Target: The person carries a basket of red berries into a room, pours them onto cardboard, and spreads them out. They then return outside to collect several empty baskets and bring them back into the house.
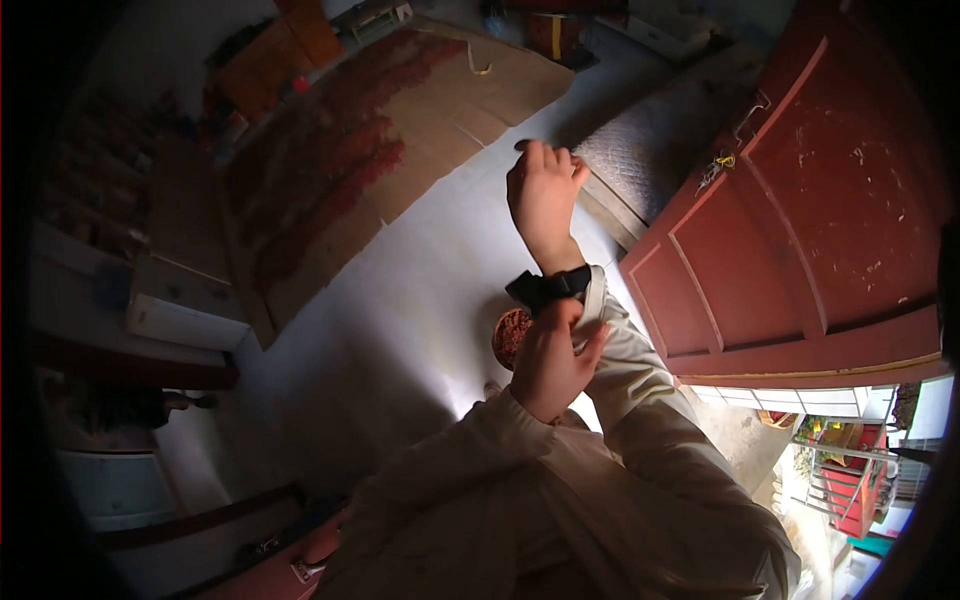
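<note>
My right hand (545, 195) is raised with its fingers curled in, and its palm faces away from me. No object shows in it, though the inside of the fingers is hidden. Around the right wrist sits a black strap (562, 287) with a dark block on its left side. Just below the strap, my left hand (555, 360) closes its fingers on the pale sleeve cuff (595, 295) of the right arm. The left thumb stands a little apart. Partly behind the left hand, a round container (510, 338) of reddish-brown stuff is on the floor.
Red dried-looking pieces (350, 160) are spread over flattened cardboard (460, 120) on the floor. At the right is a red panelled door (800, 220), with daylight beyond its lower edge. A white box (185, 310) stands at the left. A textured dark sheet (650, 150) lies near the door.
</note>
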`<action>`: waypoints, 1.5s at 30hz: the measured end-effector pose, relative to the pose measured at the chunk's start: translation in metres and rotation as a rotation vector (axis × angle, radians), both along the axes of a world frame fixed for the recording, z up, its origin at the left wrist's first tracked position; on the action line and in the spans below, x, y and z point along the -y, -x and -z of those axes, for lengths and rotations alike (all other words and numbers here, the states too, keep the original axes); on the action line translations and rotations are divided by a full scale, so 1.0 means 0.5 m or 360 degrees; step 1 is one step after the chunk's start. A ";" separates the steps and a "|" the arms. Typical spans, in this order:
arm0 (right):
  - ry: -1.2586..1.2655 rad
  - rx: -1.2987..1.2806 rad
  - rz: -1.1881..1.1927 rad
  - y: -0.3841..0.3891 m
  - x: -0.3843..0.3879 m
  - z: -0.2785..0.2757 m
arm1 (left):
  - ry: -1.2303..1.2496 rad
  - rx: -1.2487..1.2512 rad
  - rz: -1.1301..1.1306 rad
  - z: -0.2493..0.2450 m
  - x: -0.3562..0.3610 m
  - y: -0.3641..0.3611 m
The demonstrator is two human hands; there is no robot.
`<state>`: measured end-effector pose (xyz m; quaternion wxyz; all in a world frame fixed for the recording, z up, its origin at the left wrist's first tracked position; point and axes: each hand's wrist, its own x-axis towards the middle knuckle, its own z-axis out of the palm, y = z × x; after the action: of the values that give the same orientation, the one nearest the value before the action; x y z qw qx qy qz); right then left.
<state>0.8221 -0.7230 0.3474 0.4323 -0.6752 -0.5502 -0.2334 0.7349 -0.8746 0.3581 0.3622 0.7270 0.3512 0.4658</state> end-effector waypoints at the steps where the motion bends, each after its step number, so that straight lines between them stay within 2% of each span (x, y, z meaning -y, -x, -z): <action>1: 0.0127 0.0073 0.0038 0.007 0.002 0.016 | 0.0097 -0.0365 0.0220 -0.017 -0.001 0.000; 2: 0.0283 0.0176 0.0053 0.024 0.002 0.034 | 0.0206 -0.0733 0.0437 -0.036 0.001 0.004; 3: 0.0435 0.0514 0.0005 0.055 0.016 0.049 | 0.0244 -0.0683 0.0390 -0.056 0.015 -0.019; 4: 0.0576 0.0856 -0.0042 0.088 0.028 0.063 | 0.0281 -0.0642 0.0551 -0.044 0.027 -0.044; 5: 0.0633 0.0785 -0.0327 0.119 0.034 0.073 | -0.0414 -0.0333 0.0375 0.036 0.076 -0.069; 6: 0.0683 0.0707 -0.0605 0.138 0.034 0.083 | -0.0761 -0.0165 0.0310 0.062 0.087 -0.060; 7: 0.0630 0.0514 -0.0461 0.131 0.019 0.110 | -0.1114 -0.0015 0.0196 0.089 0.098 -0.051; 8: 0.0638 -0.0141 -0.0661 0.090 0.005 0.111 | -0.0291 0.0048 0.0638 0.055 0.062 0.001; 9: 0.0486 -0.1156 -0.0952 0.046 -0.001 0.105 | 0.0558 0.0114 0.1025 0.026 0.026 0.044; 10: 0.0326 -0.1482 -0.1008 -0.002 -0.028 0.126 | 0.0522 0.0590 0.0638 0.003 -0.029 0.064; 11: 0.0025 -0.1547 -0.1141 -0.014 -0.015 0.098 | 0.1009 0.0608 0.0238 -0.045 -0.094 0.127; 12: 0.0073 -0.1600 -0.1203 -0.016 0.018 0.057 | 0.0555 0.0931 0.0098 -0.014 -0.179 0.163; 13: 0.0100 -0.1740 -0.1359 0.003 0.044 0.043 | 0.0825 0.1338 -0.0203 -0.024 -0.230 0.178; 15: 0.0361 -0.1702 -0.1803 0.080 0.127 0.021 | 0.0739 0.1352 -0.0322 -0.020 -0.294 0.199; 16: 0.0604 -0.1814 -0.1873 0.120 0.166 0.004 | 0.0721 0.1353 -0.0334 -0.017 -0.314 0.201; 18: 0.0784 -0.1821 -0.1964 0.175 0.196 0.004 | 0.0623 0.1189 -0.0305 0.001 -0.340 0.201; 20: 0.0789 -0.1475 -0.2033 0.187 0.183 0.008 | 0.0570 0.1069 -0.0317 0.017 -0.350 0.203; 21: 0.0789 -0.1477 -0.2041 0.190 0.173 0.005 | 0.0579 0.0983 -0.0323 0.024 -0.351 0.204; 23: 0.0299 -0.1067 -0.2319 0.190 0.159 -0.006 | 0.0677 0.0910 -0.0335 0.033 -0.356 0.211; 24: 0.0300 -0.1070 -0.2316 0.184 0.168 -0.019 | 0.0681 0.0908 -0.0334 0.043 -0.360 0.218; 26: 0.0782 -0.2032 -0.2351 0.151 0.189 -0.059 | 0.0649 0.0917 -0.0596 0.060 -0.379 0.233; 27: 0.0924 -0.1809 -0.2267 0.153 0.214 -0.067 | 0.0768 0.1222 -0.0584 0.061 -0.398 0.258; 28: 0.0808 -0.1081 -0.2112 0.163 0.238 -0.058 | 0.0767 0.1228 -0.0592 0.062 -0.412 0.287; 30: 0.0899 -0.0977 -0.1786 0.189 0.287 -0.044 | 0.0996 0.2121 -0.0289 0.037 -0.429 0.322; 31: 0.0868 -0.1045 -0.1838 0.211 0.287 0.003 | 0.1240 0.2457 -0.0448 0.011 -0.443 0.328; 32: 0.0833 -0.1112 -0.1893 0.236 0.286 0.046 | 0.1241 0.2464 -0.0451 0.017 -0.439 0.328; 33: 0.0952 -0.1211 -0.1921 0.255 0.307 0.042 | 0.1168 0.2579 -0.0260 0.025 -0.438 0.324; 34: 0.0789 -0.1348 -0.2070 0.275 0.320 0.037 | 0.1092 0.2686 -0.0065 0.033 -0.438 0.319; 35: 0.0938 -0.1314 -0.2084 0.275 0.329 -0.004 | 0.0947 0.2705 -0.0123 0.042 -0.438 0.317; 36: 0.1088 -0.1278 -0.2095 0.268 0.336 -0.057 | 0.0951 0.2705 -0.0123 0.041 -0.426 0.300; 37: 0.0977 -0.1081 -0.2015 0.260 0.324 -0.092 | 0.0411 0.2021 -0.0416 0.034 -0.403 0.268; 38: 0.0915 -0.1172 -0.1939 0.264 0.299 -0.109 | -0.0093 0.1296 -0.0656 0.032 -0.384 0.239; 39: 0.0835 -0.1141 -0.1911 0.279 0.262 -0.105 | -0.0099 0.0825 -0.0669 0.032 -0.378 0.215; 41: 0.0794 -0.0942 -0.1871 0.317 0.238 -0.096 | -0.0984 -0.0335 -0.0608 0.032 -0.370 0.164; 42: 0.0833 -0.0685 -0.1796 0.341 0.276 -0.099 | -0.0991 -0.0324 -0.0614 0.018 -0.373 0.155; 44: 0.0834 -0.0713 -0.1887 0.345 0.351 -0.119 | -0.0932 -0.0433 -0.0282 -0.027 -0.369 0.148; 45: 0.0702 -0.0732 -0.1902 0.327 0.362 -0.117 | -0.0835 -0.0312 -0.0447 -0.050 -0.378 0.167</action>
<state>0.6588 -0.9040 0.4058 0.4453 -0.3597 -0.7578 0.3132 0.6513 -0.6858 0.3832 0.0589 0.7815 0.3492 0.5137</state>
